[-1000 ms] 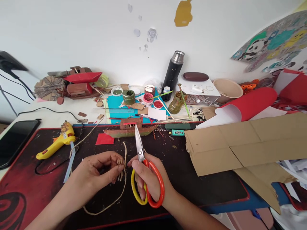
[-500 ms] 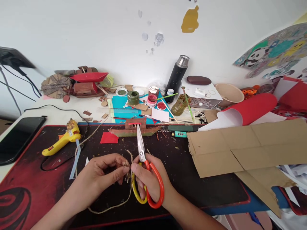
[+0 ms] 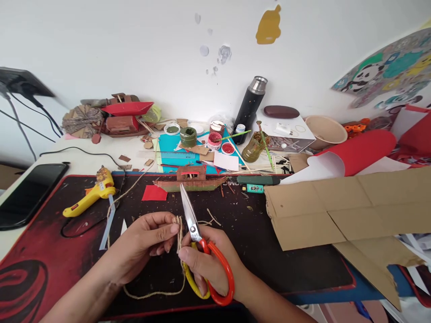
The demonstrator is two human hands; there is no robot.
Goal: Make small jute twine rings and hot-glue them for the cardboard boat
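My left hand pinches a small bundle of jute twine between thumb and fingers, short strands lined up upright. My right hand is wrapped round a pair of scissors with one orange and one yellow handle loop. Their blades look closed and point away from me. My right thumb tip is at the lower strands of the bundle. From there a loose length of twine loops down over the dark mat. Beyond the scissors' tips stands a small brown and green model boat.
On the left lie a yellow glue gun and a phone. A red corrugated piece is beside the boat. Paint jars and a black flask stand behind. Cardboard covers the right side.
The scissors have tilted left and come nearer to me, their tips leaving the boat's front. The twine strands now stand upright in my left hand, and a loose piece shows behind my right hand.
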